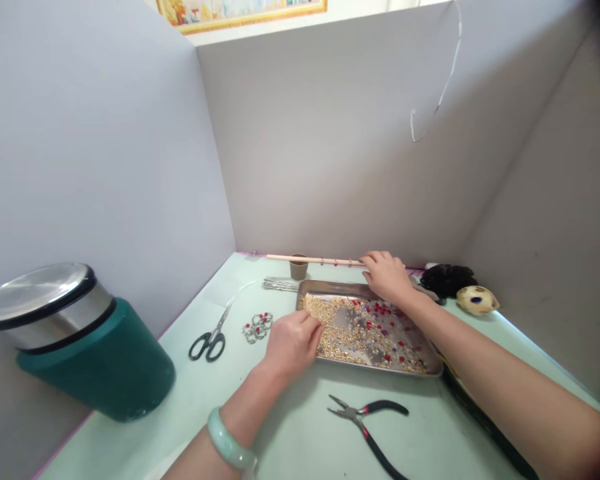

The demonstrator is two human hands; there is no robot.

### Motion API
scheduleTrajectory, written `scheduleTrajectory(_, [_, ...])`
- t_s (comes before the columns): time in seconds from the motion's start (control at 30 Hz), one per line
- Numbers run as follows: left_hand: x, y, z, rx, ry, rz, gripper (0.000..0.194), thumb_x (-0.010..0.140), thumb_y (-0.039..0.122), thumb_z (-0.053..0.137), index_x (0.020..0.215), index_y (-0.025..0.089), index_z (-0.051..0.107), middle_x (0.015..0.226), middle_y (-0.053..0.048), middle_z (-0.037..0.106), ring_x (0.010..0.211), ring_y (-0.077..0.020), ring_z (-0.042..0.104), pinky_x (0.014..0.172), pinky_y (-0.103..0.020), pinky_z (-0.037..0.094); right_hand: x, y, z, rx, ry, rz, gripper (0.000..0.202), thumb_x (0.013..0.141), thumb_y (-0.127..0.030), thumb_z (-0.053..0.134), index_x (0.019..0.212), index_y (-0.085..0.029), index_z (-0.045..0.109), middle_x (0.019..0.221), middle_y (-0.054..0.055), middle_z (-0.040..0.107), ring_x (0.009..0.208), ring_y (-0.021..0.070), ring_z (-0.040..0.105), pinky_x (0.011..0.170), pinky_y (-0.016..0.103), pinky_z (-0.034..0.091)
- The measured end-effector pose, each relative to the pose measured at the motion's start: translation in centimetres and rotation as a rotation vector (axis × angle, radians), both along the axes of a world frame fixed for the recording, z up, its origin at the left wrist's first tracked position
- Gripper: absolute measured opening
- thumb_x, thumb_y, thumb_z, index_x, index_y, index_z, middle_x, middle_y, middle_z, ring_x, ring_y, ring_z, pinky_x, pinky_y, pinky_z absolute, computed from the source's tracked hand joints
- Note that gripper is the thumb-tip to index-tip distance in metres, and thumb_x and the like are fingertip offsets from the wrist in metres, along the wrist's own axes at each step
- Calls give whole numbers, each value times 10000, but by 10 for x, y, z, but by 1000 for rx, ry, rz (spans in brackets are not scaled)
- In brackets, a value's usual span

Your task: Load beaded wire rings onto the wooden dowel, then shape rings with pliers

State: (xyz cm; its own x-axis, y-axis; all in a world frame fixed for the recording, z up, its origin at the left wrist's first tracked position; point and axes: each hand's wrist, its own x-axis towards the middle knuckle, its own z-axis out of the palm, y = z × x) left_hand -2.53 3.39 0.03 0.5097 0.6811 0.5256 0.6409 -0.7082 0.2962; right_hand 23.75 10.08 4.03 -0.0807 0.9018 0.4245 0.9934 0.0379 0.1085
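My left hand (295, 340), with a pale green bangle (230, 440) on its wrist, is over the left edge of a metal tray (370, 369). Its fingers are pinched together; what they hold, if anything, is too small to make out. Gold beads (333, 327) and red beads (375, 309) lie spread in the tray. At the tray's back edge, my right hand (387, 275) has its fingers closed at the right end of a thin wooden stick (305, 259). Small rings and red beads hang on the stick, which passes over a small brown cup (299, 268).
Scissors (213, 341) and a beaded wire piece (257, 327) are left of the tray, with wires (280, 284) behind. Open pliers (360, 413) lie in front. A green canister (100, 360) stands far left; a black item (447, 280) and a shell-like object (477, 300) sit back right.
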Motion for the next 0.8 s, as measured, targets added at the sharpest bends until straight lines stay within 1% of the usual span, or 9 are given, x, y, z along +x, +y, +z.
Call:
scheduleTrajectory(0.1, [-2, 3, -6, 24, -20, -14, 264, 902, 252, 411, 784, 205, 642, 752, -80, 623, 707, -183, 572, 623, -288, 382, 2, 27, -2, 18, -57, -16, 332, 884, -329, 543, 1177, -173, 539, 1199, 81, 562, 1014, 207, 579, 843, 431, 493])
scheduleTrajectory(0.23, [-3, 5, -7, 23, -76, -25, 253, 898, 238, 414, 790, 202, 640, 756, -90, 622, 721, -193, 567, 631, -300, 387, 1, 43, -4, -7, -114, 13, 326, 884, -329, 544, 1168, -167, 542, 1170, 77, 576, 982, 198, 591, 819, 415, 505])
scheduleTrajectory(0.37, [-5, 5, -5, 33, -156, 3, 239, 893, 237, 423, 810, 201, 644, 780, -97, 630, 753, -206, 560, 659, -317, 389, -3, 34, 5, 39, -131, 47, 313, 884, -334, 543, 1146, -162, 552, 1139, 72, 588, 952, 187, 598, 807, 407, 507])
scheduleTrajectory(0.47, [-7, 5, 0, 7, -304, 26, 226, 892, 241, 435, 817, 202, 644, 792, -88, 633, 767, -198, 562, 692, -319, 395, -9, 8, 17, 123, -109, 76, 251, 902, -344, 505, 1046, -157, 589, 1000, 47, 624, 880, 168, 599, 750, 358, 492])
scheduleTrajectory(0.57, [-8, 8, 6, -194, -532, 45, 176, 870, 271, 490, 842, 191, 645, 797, -67, 640, 709, -164, 558, 679, -299, 414, -20, -31, 22, 212, -60, 124, 269, 937, -343, 399, 960, -203, 628, 847, 35, 652, 798, 169, 589, 595, 273, 392])
scheduleTrajectory(0.63, [-7, 11, 11, -454, -754, 33, 183, 828, 307, 562, 948, 185, 628, 862, -61, 652, 635, -132, 551, 609, -274, 428, -29, -58, 22, 249, -32, 174, 272, 924, -362, 412, 975, -216, 635, 852, 38, 661, 765, 161, 582, 573, 267, 347])
scheduleTrajectory(0.7, [-6, 13, 14, -737, -988, -74, 340, 776, 336, 629, 1073, 180, 574, 956, -66, 644, 559, -98, 532, 491, -241, 402, -39, -84, 18, 265, -20, 233, 271, 917, -370, 420, 943, -225, 647, 847, 34, 664, 750, 151, 576, 579, 263, 336])
scheduleTrajectory(0.77, [-6, 12, 17, -936, -1156, -243, 442, 736, 340, 677, 1119, 163, 545, 906, -56, 637, 515, -78, 510, 413, -210, 349, -49, -104, 14, 270, -14, 282, 248, 916, -352, 428, 913, -240, 649, 792, 12, 656, 713, 137, 565, 589, 260, 336])
scheduleTrajectory(0.8, [-6, 11, 19, -997, -1210, -317, 454, 724, 329, 694, 1116, 152, 550, 847, -44, 634, 507, -72, 506, 402, -198, 335, -54, -111, 12, 285, 0, 322, 234, 912, -336, 437, 925, -238, 649, 792, 16, 658, 728, 142, 570, 598, 260, 341])
